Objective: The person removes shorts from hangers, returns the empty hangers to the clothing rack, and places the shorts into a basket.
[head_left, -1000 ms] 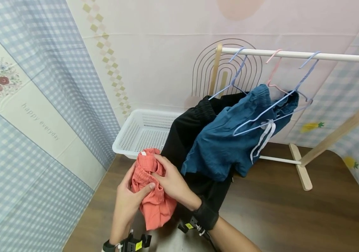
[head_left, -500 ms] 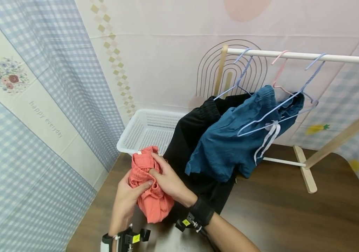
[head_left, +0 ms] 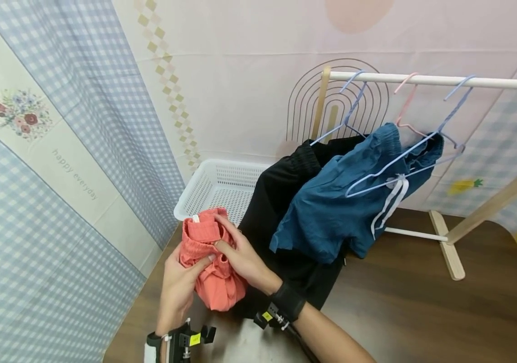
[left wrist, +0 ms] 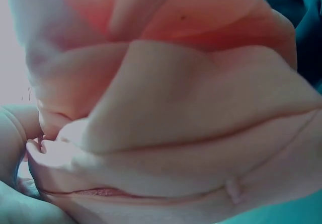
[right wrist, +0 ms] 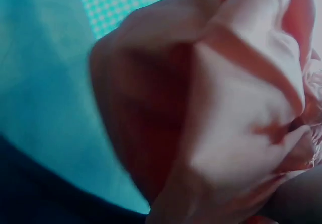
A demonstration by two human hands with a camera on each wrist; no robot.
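1. White basket sits at the back left of the surface, against the patterned wall; nothing shows inside it. It is just behind the garment, so a dropped piece may land half on its rim and slide off.
2. Left hand grips the coral shorts from below and the left side, thumb pressed across the bunched cloth. The cloth is wadded, so the hold is on folds, not on the waistband; a fold could slip out and the bundle sag.
3. Coral shorts are held above the near left part of the surface, in front of the basket, with the lower end hanging close to the surface. Both wrist views are filled with blurred coral cloth and skin, no extra detail.
4. Right hand pinches the top of the shorts near the waistband, fingers curled into the fabric. The two hands are close together on the same garment; pulling in opposite ways could twist it rather than open it.
5. Black garment and blue shorts hang on hangers just to the right, the black one touching the right forearm. An elbow move may snag it.
6. Rail carries a pink hanger; the crowded hooks could tangle or be knocked off.
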